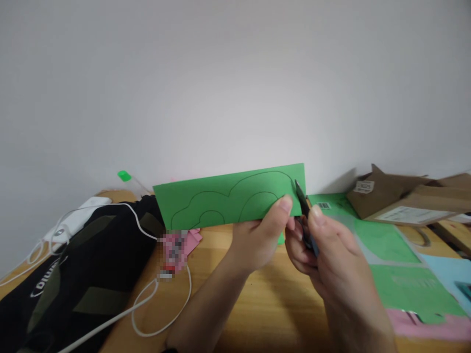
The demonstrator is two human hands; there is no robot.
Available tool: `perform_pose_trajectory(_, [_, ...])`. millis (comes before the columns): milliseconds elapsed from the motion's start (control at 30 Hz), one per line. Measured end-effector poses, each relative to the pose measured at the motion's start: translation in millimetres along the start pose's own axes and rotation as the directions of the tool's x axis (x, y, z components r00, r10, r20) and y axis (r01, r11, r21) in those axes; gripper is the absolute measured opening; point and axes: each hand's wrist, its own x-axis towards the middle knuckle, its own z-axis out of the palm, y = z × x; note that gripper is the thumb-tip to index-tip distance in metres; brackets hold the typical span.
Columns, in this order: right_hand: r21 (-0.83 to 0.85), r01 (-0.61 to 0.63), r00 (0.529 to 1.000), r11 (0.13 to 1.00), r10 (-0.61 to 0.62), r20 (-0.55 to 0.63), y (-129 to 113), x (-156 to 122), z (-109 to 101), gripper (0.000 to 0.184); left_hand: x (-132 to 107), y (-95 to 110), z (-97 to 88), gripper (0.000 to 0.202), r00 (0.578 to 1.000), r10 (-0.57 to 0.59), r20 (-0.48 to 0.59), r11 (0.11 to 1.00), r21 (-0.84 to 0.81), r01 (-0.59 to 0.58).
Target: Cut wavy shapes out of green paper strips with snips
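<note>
My left hand (pixel 259 240) grips a green sheet of paper (pixel 213 189) by its lower edge, thumb on the near face. Curved, cloud-like pencil outlines run across the sheet, which is held up above the table. In my right hand (pixel 331 250) is a pair of scissors (pixel 302 196) with dark blades. The blades lie at the sheet's right end, near the drawn line, and the fingers hide most of the handles. Both hands are close together, with the left fingers partly behind the paper.
A black cloth item (pixel 106 274) and a white power strip (pixel 77 220) with cables lie at left. Pink paper (pixel 191 242) sits on the wooden table (pixel 272 304). To the right are a torn cardboard box (pixel 412 196), green sheets (pixel 408 289) and light blue paper (pixel 441 274).
</note>
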Motion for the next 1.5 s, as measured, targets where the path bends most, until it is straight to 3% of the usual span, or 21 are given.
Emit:
perform_pose_trajectory(333, [-0.017,0.025,0.999,1.000,-0.026,-0.020,0.2,1.4,2.6,0.046,-3.7,-2.5,1.5,0.043,0.999,-0.001,-0.053,1.000,0.004,0.001])
perform_pose_trajectory(867, [-0.049,0.046,0.999,0.998,-0.047,-0.012,-0.5,0.3,1.0,0.044,-4.5,-0.8,2.6,0.043,0.999,-0.018,-0.039,1.000,-0.014,0.018])
perform_pose_trajectory(1500, [0.014,0.021,1.000,1.000,-0.021,-0.023,-1.0,1.7,-1.6,0.047,-1.2,6.3,-0.3,0.047,0.996,-0.070,0.055,0.996,0.049,0.068])
